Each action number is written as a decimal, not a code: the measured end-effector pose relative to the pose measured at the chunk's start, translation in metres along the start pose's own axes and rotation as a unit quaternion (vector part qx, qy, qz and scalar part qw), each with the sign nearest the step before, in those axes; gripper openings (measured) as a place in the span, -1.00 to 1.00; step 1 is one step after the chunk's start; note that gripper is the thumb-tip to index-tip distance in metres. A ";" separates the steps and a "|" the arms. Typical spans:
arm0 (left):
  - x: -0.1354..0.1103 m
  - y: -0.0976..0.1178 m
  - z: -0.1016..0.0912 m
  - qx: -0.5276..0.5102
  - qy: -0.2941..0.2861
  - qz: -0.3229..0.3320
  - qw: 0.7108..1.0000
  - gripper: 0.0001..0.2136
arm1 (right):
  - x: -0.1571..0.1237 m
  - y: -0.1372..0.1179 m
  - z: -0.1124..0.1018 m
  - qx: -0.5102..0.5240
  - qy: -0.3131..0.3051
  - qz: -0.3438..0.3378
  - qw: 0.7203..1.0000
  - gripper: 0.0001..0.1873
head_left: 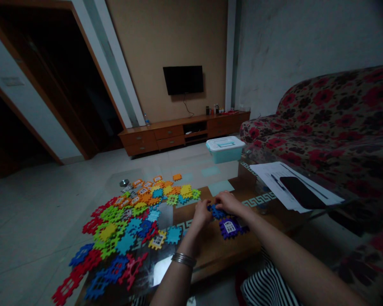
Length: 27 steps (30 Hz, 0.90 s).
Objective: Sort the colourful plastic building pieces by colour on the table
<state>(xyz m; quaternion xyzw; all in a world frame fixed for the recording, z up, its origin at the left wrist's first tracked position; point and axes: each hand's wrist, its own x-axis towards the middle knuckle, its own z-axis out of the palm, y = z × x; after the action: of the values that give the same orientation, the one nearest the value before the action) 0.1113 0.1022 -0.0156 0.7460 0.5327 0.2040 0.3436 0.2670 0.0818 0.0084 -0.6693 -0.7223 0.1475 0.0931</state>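
My left hand (pixel 200 215) and my right hand (pixel 227 201) meet over a glass-topped table (pixel 268 199), both closed on a blue interlocking plastic piece (pixel 216 211) held between them. A silver bangle (pixel 183 259) circles my left wrist. Just below the hands lies a purple piece with a white window panel (pixel 230 228). To the left spreads a pile of several flat toothed pieces (pixel 127 221) in red, green, blue, orange and yellow.
White papers with a dark phone (pixel 300 192) and a pen lie at the table's right end. A teal lidded box (pixel 225 148) stands at its far end. A floral sofa (pixel 338 123) runs along the right; a wooden TV cabinet (pixel 178 132) lines the far wall.
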 end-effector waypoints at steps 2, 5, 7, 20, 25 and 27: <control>0.001 -0.004 -0.001 -0.009 -0.008 0.013 1.000 -0.47 | 0.002 -0.002 0.000 -0.001 0.002 0.001 1.000 -0.79; 0.001 -0.008 0.001 -0.018 -0.007 0.026 0.999 -0.37 | 0.003 -0.005 -0.001 -0.004 0.005 0.000 1.000 -0.79; 0.000 -0.009 0.003 -0.022 -0.001 0.039 0.999 -0.33 | 0.004 -0.009 -0.001 -0.008 0.005 -0.002 1.000 -0.80; 0.005 -0.013 -0.002 -0.063 -0.043 0.096 0.992 -0.06 | 0.007 -0.032 0.004 -0.016 0.016 0.007 1.000 -0.75; 0.002 -0.012 0.000 -0.054 -0.039 0.080 0.995 0.01 | 0.008 -0.034 0.006 -0.008 0.022 0.026 0.999 -0.75; 0.001 -0.009 0.000 -0.039 -0.029 0.087 0.995 -0.03 | 0.009 -0.032 0.005 -0.001 0.025 0.028 0.999 -0.77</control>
<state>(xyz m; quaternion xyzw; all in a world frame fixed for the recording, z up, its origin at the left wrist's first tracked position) 0.1057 0.1045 -0.0222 0.7814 0.4472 0.2319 0.3683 0.2342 0.0880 0.0138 -0.6931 -0.7006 0.1323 0.1059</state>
